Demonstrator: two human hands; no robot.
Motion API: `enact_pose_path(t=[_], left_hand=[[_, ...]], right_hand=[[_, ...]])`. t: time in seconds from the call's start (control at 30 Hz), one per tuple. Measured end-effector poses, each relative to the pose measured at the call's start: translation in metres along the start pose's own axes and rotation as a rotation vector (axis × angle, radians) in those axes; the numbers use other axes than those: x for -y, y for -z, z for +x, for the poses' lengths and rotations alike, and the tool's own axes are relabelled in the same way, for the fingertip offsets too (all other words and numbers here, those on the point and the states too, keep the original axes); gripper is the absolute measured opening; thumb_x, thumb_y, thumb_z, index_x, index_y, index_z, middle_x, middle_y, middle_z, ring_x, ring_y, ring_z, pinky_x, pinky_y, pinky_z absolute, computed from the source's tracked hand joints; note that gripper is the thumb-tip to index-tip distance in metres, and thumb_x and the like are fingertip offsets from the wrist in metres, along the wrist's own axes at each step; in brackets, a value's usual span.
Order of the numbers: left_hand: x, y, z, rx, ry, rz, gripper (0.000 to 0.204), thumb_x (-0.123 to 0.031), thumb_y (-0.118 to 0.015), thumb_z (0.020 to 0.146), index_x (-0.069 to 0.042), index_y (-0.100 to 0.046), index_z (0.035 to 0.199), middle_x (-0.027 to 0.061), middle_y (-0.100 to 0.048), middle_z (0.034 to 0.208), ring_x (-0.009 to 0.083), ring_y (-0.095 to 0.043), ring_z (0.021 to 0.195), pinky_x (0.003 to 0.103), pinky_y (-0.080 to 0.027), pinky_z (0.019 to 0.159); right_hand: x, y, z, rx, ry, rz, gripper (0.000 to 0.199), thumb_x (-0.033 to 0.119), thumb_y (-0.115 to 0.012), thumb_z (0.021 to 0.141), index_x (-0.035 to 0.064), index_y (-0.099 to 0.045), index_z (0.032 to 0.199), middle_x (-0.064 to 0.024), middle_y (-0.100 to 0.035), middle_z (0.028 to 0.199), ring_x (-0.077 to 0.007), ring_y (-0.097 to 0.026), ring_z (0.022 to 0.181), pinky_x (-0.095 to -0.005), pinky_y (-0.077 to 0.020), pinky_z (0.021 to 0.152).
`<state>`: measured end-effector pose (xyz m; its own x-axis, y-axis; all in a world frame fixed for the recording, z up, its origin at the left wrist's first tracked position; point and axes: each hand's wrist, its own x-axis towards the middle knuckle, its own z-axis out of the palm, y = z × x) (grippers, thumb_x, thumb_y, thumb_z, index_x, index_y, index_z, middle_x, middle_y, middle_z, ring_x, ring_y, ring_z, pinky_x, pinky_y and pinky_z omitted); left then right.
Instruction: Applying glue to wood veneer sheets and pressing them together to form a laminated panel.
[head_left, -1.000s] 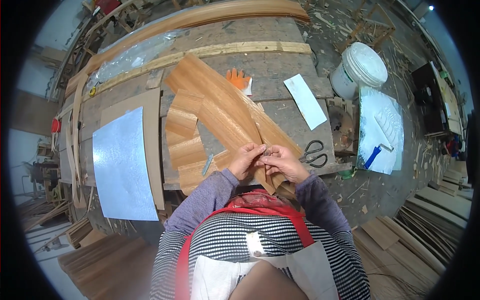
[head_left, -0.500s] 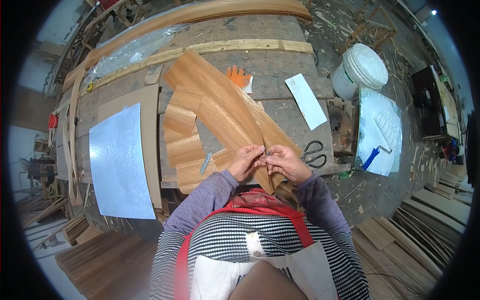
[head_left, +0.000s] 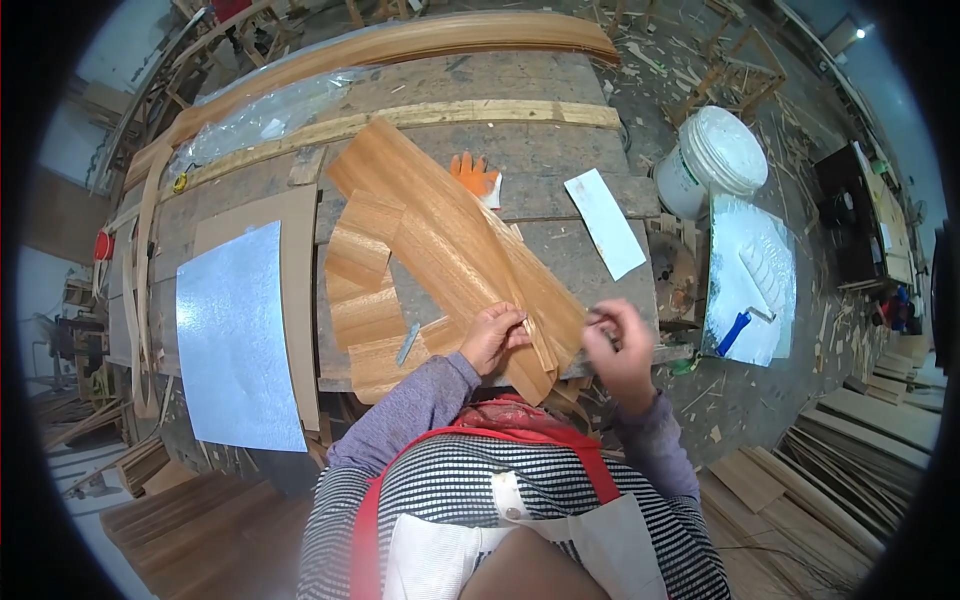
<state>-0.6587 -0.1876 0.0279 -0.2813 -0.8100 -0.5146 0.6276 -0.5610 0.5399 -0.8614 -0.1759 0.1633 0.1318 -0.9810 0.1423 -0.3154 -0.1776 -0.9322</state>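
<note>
My left hand (head_left: 495,335) is closed in a pinch on the edge of a long brown wood veneer sheet (head_left: 450,245), near the front of the workbench. A narrow veneer strip (head_left: 541,345) stands along that edge beside the fingertips. To the right, my right hand (head_left: 622,350) is apart from the sheet, with its fingers curled and smeared by motion. Something dark shows at its fingers; whether it grips this is unclear. Smaller veneer pieces (head_left: 365,315) lie left of the sheet, with a slim grey-blue cutter (head_left: 408,343) on them.
An orange and white glove (head_left: 474,180) and a white rectangular plate (head_left: 606,223) lie farther back on the bench (head_left: 540,85). On the right stand a white bucket (head_left: 690,175) and a white board (head_left: 725,290) with a blue-handled roller (head_left: 735,333). A pale blue sheet (head_left: 240,340) lies left.
My right hand has let go of the veneer edge and moved right, over where black-handled scissors lay; the scissors no longer show plainly. My left hand still pinches the sheet.
</note>
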Motion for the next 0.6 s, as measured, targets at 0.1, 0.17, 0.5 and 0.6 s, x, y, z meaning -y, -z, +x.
enact_pose_path(t=[0.1,0.17,0.5,0.6], left_hand=[[-0.001,-0.009,0.006,0.008,0.023,-0.006,0.009,-0.010,-0.061,0.094,-0.005,-0.059,0.086,0.0041,-0.065,0.078,0.0125,-0.065,0.065,0.028,-0.060,0.062],[0.000,-0.014,0.005,0.001,0.018,0.006,0.009,-0.010,-0.061,0.094,-0.005,-0.059,0.087,0.0042,-0.065,0.077,0.0128,-0.065,0.066,0.028,-0.060,0.063],[-0.022,-0.033,-0.001,0.032,-0.048,0.020,0.008,-0.010,-0.061,0.094,-0.007,-0.059,0.087,0.0032,-0.065,0.079,0.0108,-0.064,0.064,0.027,-0.060,0.064],[-0.037,-0.042,-0.010,0.038,-0.098,-0.005,0.008,-0.010,-0.062,0.094,-0.007,-0.059,0.088,0.0033,-0.065,0.080,0.0110,-0.065,0.065,0.028,-0.060,0.066]], right_hand=[[0.021,-0.007,0.004,0.307,0.396,-0.306,0.047,0.022,-0.075,0.078,-0.0016,-0.058,0.114,-0.0144,-0.065,0.104,-0.0302,-0.062,0.094,-0.0409,-0.0489,0.087],[0.009,-0.007,-0.002,0.314,0.296,-0.393,0.053,0.025,-0.076,0.076,-0.0016,-0.058,0.117,-0.0155,-0.064,0.108,-0.0320,-0.061,0.099,-0.0422,-0.0468,0.091],[-0.036,0.016,-0.020,0.291,0.036,-0.575,0.073,0.035,-0.081,0.070,-0.0011,-0.054,0.128,-0.0217,-0.060,0.122,-0.0379,-0.054,0.118,-0.0440,-0.0410,0.101],[-0.018,0.017,-0.017,0.212,0.116,-0.373,0.065,0.031,-0.079,0.074,-0.0022,-0.055,0.125,-0.0230,-0.061,0.120,-0.0391,-0.056,0.115,-0.0431,-0.0431,0.098]])
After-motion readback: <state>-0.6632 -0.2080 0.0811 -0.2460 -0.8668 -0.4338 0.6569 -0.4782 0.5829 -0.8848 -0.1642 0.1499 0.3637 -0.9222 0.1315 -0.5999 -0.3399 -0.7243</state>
